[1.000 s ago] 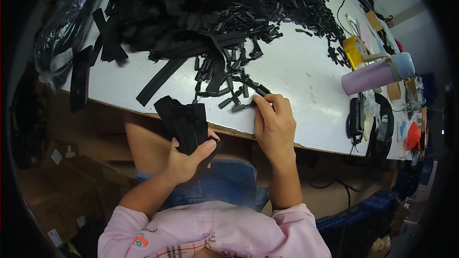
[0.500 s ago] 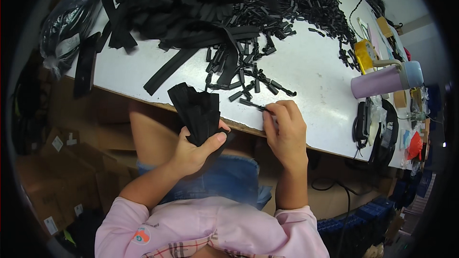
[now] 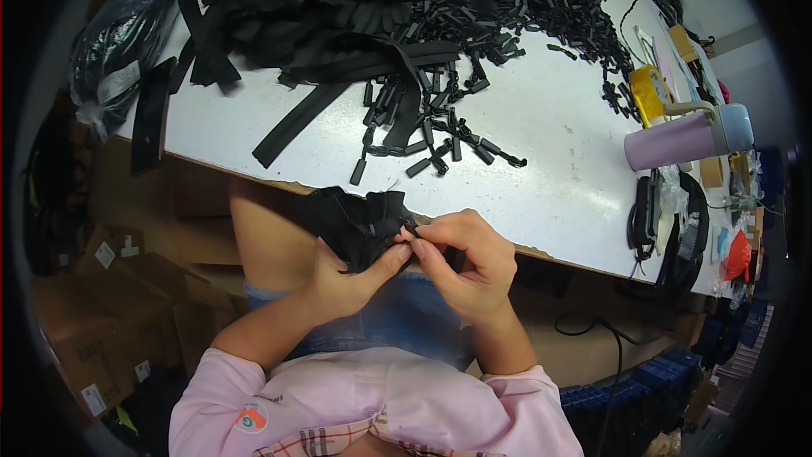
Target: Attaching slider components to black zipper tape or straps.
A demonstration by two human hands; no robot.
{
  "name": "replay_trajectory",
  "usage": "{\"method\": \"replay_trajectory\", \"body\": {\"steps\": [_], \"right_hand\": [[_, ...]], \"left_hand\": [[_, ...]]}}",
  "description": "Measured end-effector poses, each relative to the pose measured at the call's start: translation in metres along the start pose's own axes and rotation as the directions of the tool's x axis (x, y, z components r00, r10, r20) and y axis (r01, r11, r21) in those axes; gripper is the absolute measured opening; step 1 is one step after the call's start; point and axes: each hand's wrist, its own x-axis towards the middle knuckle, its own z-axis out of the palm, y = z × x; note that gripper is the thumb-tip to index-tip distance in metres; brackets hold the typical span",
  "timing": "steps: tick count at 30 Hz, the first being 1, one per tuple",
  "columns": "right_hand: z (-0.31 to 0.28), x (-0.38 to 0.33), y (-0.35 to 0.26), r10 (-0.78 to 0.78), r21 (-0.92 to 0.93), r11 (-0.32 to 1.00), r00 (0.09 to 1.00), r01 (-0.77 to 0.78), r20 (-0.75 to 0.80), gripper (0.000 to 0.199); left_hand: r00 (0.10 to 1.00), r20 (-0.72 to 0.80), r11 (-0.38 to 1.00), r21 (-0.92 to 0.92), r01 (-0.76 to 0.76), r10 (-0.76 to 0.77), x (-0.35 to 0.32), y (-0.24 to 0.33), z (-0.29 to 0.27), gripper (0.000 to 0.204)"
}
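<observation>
My left hand [image 3: 351, 275] grips a bunch of black fabric straps [image 3: 355, 220] just below the front edge of the white table [image 3: 541, 169]. My right hand [image 3: 465, 262] meets it from the right, its fingertips pinched on a small black piece at the end of the straps. Both hands are held together over my lap. On the table above them lie several small black plastic pieces [image 3: 423, 140] and a large heap of black straps [image 3: 338, 25].
A lilac bottle [image 3: 681, 140] lies on its side at the table's right, near a yellow object [image 3: 650, 93] and black cables [image 3: 677, 237]. A black plastic bag [image 3: 127, 42] sits at the left end. Cardboard boxes [image 3: 93, 313] stand on the floor to my left.
My right hand left the table edge with a small black piece and came down to the straps. My left hand shifted right with the bunch, so both hands now meet.
</observation>
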Motion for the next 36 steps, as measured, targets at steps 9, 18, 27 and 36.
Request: {"method": "replay_trajectory", "body": {"steps": [9,18,27,36], "right_hand": [[0.004,0.002,0.001,-0.168,-0.188,0.967,0.985,0.173,0.038,0.015],[0.017,-0.014,0.003,0.138,0.190,0.975,0.985,-0.117,-0.102,0.009],[-0.001,-0.009,0.012,0.444,0.706,0.404,0.799,-0.582,0.405,0.006],[0.021,-0.017,0.005,0.321,0.482,0.828,0.947,-0.288,0.014,0.006]], "left_hand": [[0.999,-0.018,0.999,-0.046,0.026,-0.026,0.002,0.006,-0.002,0.012],[0.992,-0.098,0.995,-0.058,-0.086,0.080,0.003,0.007,0.004,0.017],[0.975,0.106,0.966,-0.151,0.210,-0.195,0.004,0.020,-0.004,0.017],[0.991,-0.035,0.969,-0.214,0.122,-0.133,0.003,0.022,0.009,0.017]]}}
